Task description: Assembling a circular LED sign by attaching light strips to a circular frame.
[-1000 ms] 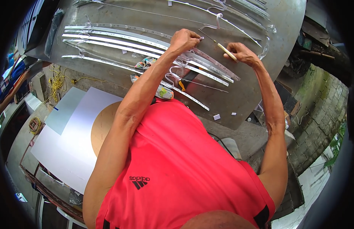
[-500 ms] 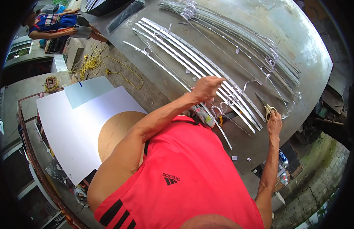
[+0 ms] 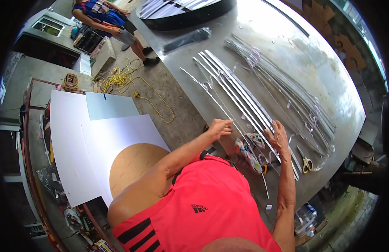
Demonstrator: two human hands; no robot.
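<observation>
My left hand (image 3: 221, 127) sits just right of the frame's centre with its fingers curled down onto the near end of a thin white strip (image 3: 211, 97), apparently pinching it, though I cannot make out the grip itself. My right hand (image 3: 279, 137) lies open, palm down, on the bundle of long white strips (image 3: 240, 90) that runs from upper centre down toward the lower right across the grey metal tabletop (image 3: 328, 75). Half a second ago that right hand was farther out to the right, holding something small by the scissors; now it has come in onto the strips, and the yellow-handled scissors (image 3: 305, 161) lie alone just to its right. The left hand has slid from the middle of the bundle to its left edge. A colourful crumpled packet (image 3: 247, 152) rests between my hands, near the tabletop's edge. On the left of the frame lie white sheets (image 3: 77, 138) over a round tan board (image 3: 133, 166); a yellow cord (image 3: 131, 82) lies above them, and another person (image 3: 106, 19) crouches at the upper left.
</observation>
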